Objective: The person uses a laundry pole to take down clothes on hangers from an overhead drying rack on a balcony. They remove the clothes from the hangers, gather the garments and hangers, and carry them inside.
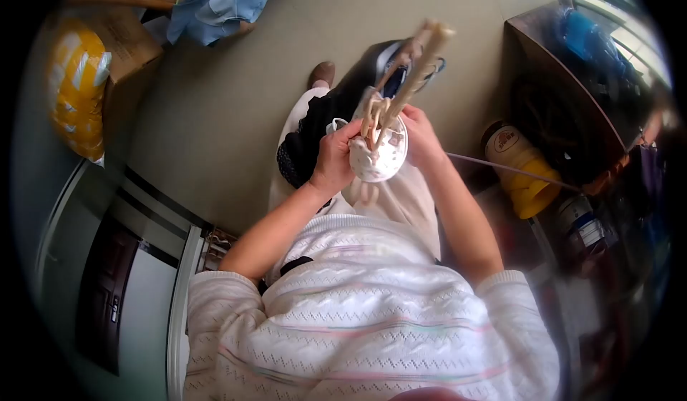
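Where the two bare hands meet above the lap, a small white oval piece with dark spots [381, 163] sits between them. The left hand [334, 160] holds its left side, fingers closed in on the rim, their tips largely hidden. At its upper right side, the right hand [422, 140] grips the rim with fingers drawn in; the undersides of its fingers are out of sight. Pale beige cord-like loops [371, 120] lie over the far end of the piece, and a long beige rod-like strip [416, 72] slants up and right from them, its far end blurred.

Beneath are pale trousers [409, 204], with black patterned cloth [306, 138] beside the left hand. A white knitted top with wavy lines [372, 315] covers the torso. Past the black cloth, a brown shoe [323, 72] rests on the grey-beige floor [243, 108].

Farther right, a white and yellow container [519, 165] stands near the lower part of a dark brown piece of furniture [565, 68], whose upper surface carries blue plastic [585, 35]. Far left, a yellow and white plastic-wrapped bundle [77, 90] rests against the left side of a brown cardboard box [129, 37].
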`<state>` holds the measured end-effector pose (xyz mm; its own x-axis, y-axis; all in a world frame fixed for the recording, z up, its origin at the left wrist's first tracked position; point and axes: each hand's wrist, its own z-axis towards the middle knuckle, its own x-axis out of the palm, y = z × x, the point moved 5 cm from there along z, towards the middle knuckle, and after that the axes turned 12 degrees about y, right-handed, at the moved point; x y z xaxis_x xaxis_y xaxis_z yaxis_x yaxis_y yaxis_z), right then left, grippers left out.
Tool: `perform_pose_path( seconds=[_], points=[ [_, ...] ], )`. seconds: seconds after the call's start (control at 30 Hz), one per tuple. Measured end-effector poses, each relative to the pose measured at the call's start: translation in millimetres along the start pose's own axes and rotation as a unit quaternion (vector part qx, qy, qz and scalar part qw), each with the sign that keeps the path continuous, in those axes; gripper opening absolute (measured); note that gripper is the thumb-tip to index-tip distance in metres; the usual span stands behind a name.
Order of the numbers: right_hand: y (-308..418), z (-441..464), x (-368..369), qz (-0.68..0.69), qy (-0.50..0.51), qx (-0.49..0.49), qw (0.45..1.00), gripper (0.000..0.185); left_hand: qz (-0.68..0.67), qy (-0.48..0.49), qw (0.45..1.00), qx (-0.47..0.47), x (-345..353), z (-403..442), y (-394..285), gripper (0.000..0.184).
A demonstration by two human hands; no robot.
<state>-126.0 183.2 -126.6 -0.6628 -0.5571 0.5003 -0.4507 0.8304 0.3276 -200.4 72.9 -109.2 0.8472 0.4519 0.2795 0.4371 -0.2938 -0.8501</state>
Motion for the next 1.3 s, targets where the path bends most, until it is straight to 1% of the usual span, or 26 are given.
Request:
perform_pose_path(
  seconds=[0.03, 0.1, 0.13, 0.23, 0.27, 0.3, 0.33, 0.37, 0.4, 0.43, 0.5, 0.53, 0.57, 0.63, 0.7, 0.73, 0.83, 0.87, 1.0, 1.1, 1.13, 1.17, 1.2, 1.23, 1.27, 1.3],
  points=[
    [-4.1, 9.6, 6.5, 0.069, 0.058, -0.033, 0.995, 0.027, 0.013, 0.002, 1.0, -0.009, -0.7, 1.6, -2.3, 0.027],
    [-2.2, 13.8, 11.7, 0.092, 0.046, 0.003, 0.995, 0.027, 0.036, -0.006, 0.999, -0.03, -1.3, 1.1, -6.3, 0.022],
    [4.1, 16.1, 17.1, 0.098, 0.048, 0.014, 0.994, 0.026, -0.019, -0.005, 0.999, -0.047, -4.2, 2.6, -5.0, 0.023],
    [16.2, 26.9, 19.9, 0.085, 0.107, 0.01, 0.991, 0.023, 0.145, -0.03, 0.989, -0.003, -4.3, 5.3, -31.3, 0.022],
    [22.8, 25.1, 18.9, 0.05, 0.082, -0.007, 0.995, 0.019, 0.149, -0.024, 0.989, -0.01, -4.5, 6.4, -35.3, 0.021],
    [25.6, 26.1, 16.8, 0.062, 0.083, 0.005, 0.995, 0.019, 0.021, -0.053, 0.998, -0.032, -9.9, 7.2, -21.9, 0.022],
    [25.6, 27.0, 12.9, 0.074, 0.083, 0.018, 0.994, 0.019, -0.109, -0.08, 0.989, -0.054, -12.8, 9.7, -9.5, 0.022],
    [26.8, 28.1, 12.6, 0.085, 0.084, 0.032, 0.992, 0.019, -0.291, -0.096, 0.95, -0.055, -13.6, 8.0, -0.9, 0.026],
    [32.8, 27.9, 10.4, 0.04, 0.091, 0.063, 0.993, 0.021, -0.461, -0.129, 0.876, -0.053, -13.6, 8.2, -3.8, 0.03],
    [36.1, 30.0, 11.4, 0.041, 0.109, 0.067, 0.991, 0.022, -0.05, -0.142, 0.988, -0.047, -32.2, 1.5, -7.8, 0.034],
    [45.0, 33.7, 18.4, 0.016, 0.085, 0.074, 0.993, 0.024, -0.215, -0.228, 0.949, -0.033, -61.1, -12.6, 3.1, 0.032],
    [51.8, 37.2, 27.2, 0.016, 0.105, 0.065, 0.992, 0.025, -0.22, -0.225, 0.948, -0.039, -75.6, -23.4, -6.5, 0.033],
    [60.2, 37.1, 32.4, -0.001, 0.095, 0.054, 0.994, 0.026, -0.071, -0.251, 0.964, -0.052, -90.4, -33.9, -7.2, 0.034],
    [68.1, 51.6, 49.1, -0.018, 0.099, 0.033, 0.994, 0.027, -0.032, -0.287, 0.954, -0.078, -125.2, -57.5, -7.0, 0.033],
    [78.0, 66.4, 70.7, -0.041, 0.1, 0.019, 0.994, 0.028, -0.005, -0.338, 0.937, -0.087, -168.4, -86.7, 20.5, 0.023],
    [82.4, 74.1, 81.8, -0.051, 0.1, 0.012, 0.994, 0.028, 0.107, -0.346, 0.926, -0.108, -186.5, -97.0, 15.8, 0.022],
    [91.9, 99.4, 92.4, -0.061, 0.07, 0.018, 0.996, 0.028, 0.092, -0.338, 0.911, -0.218, -213.7, -117.4, 41.8, 0.024],
    [92.1, 112.3, 96.4, -0.061, 0.051, 0.015, 0.997, 0.026, 0.048, -0.347, 0.904, -0.247, -224.9, -124.9, 56.4, 0.024],
    [86.1, 167.6, 121.4, -0.022, 0.007, 0.019, 1.0, 0.022, 0.118, -0.254, 0.914, -0.293, -259.2, -147.4, 57.5, 0.023],
    [86.4, 221.7, 152.3, -0.025, 0.021, 0.01, 0.999, 0.022, 0.04, -0.238, 0.917, -0.318, -274.6, -164.4, 51.0, 0.022],
    [91.2, 244.6, 169.2, -0.031, 0.017, 0.01, 0.999, 0.022, -0.035, -0.24, 0.912, -0.331, -278.6, -171.6, 54.8, 0.021],
    [99.1, 269.8, 184.1, -0.059, 0.032, 0.002, 0.998, 0.026, -0.047, -0.235, 0.913, -0.329, -279.1, -172.8, 55.5, 0.021],
    [106.9, 301.6, 196.9, -0.114, 0.079, -0.009, 0.99, 0.028, -0.059, -0.229, 0.914, -0.329, -279.2, -173.8, 53.8, 0.021],
    [113.3, 331.7, 216.0, -0.106, 0.06, -0.028, 0.992, 0.03, -0.069, -0.224, 0.915, -0.329, -280.2, -173.5, 50.6, 0.022],
    [119.4, 362.9, 232.8, -0.128, 0.09, -0.005, 0.988, 0.029, -0.094, -0.219, 0.915, -0.325, -282.8, -170.9, 46.0, 0.02],
    [122.3, 397.6, 239.5, -0.102, 0.162, -0.047, 0.98, 0.027, -0.119, -0.215, 0.914, -0.323, -284.1, -167.4, 38.9, 0.019]
  ],
)
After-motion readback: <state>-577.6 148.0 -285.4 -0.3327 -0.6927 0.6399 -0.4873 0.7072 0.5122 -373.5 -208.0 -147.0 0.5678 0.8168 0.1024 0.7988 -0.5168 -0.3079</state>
